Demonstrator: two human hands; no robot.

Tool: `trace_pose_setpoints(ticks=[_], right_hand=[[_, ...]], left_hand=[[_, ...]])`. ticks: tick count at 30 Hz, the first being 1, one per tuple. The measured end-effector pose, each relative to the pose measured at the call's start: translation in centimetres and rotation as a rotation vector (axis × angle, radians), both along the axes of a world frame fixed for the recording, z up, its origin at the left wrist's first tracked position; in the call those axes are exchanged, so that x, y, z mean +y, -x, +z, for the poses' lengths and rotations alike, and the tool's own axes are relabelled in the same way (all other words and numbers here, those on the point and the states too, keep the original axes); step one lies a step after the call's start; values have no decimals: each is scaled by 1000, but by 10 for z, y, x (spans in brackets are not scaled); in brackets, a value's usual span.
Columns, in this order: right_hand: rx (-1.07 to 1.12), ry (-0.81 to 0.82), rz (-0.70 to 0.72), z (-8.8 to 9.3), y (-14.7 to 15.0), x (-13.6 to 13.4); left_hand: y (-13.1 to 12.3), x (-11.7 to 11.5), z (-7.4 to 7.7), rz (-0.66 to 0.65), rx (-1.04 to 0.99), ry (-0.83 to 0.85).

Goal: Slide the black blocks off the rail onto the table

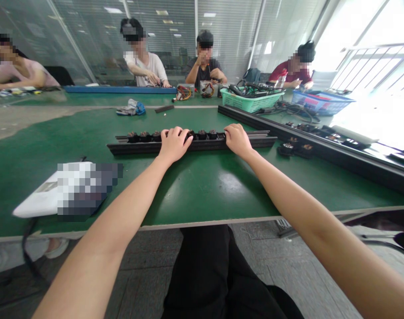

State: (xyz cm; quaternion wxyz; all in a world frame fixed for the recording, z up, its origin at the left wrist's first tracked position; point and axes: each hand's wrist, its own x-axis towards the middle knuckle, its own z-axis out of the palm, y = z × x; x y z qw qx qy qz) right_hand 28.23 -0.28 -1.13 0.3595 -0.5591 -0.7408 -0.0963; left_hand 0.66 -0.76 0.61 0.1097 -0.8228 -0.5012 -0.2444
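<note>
A long black channel rail (pixel 138 148) lies crosswise on the green table, with several round black modules with coppery metal tops (pixel 202 134) in a row inside it. My left hand (pixel 175 144) grips the rail near its middle, its fingers over the far side and its thumb beside a module. My right hand (pixel 238 139) is closed at the rail's right part, just right of the last visible module. What its fingertips pinch is hidden. To the right of the rail, a few loose modules (pixel 286 149) of the same kind sit on the table.
A longer black rail (pixel 321 148) runs diagonally at the right, with more modules beyond it. Farther back stand a green basket (pixel 251 103) and a blue basket (pixel 321 106). A white item (pixel 42 195) lies front left, gloves (pixel 131 107) behind. Several people sit across the table.
</note>
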Motion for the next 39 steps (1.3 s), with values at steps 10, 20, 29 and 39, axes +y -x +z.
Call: trace_pose_setpoints(ticks=[10,20,29,39], right_hand=[[19,-11,-1,-1,2,-2],[53,-28,1,-3,6,-2],[94,6,-8,0,8,-3],[52,-27,-9,-4,3,2]], left_hand=[[1,1,-1,4,18,-17],[0,-1,1,6,10,-4],[-1,0,1,1,-1,7],[0,1,0,4,7,-6]])
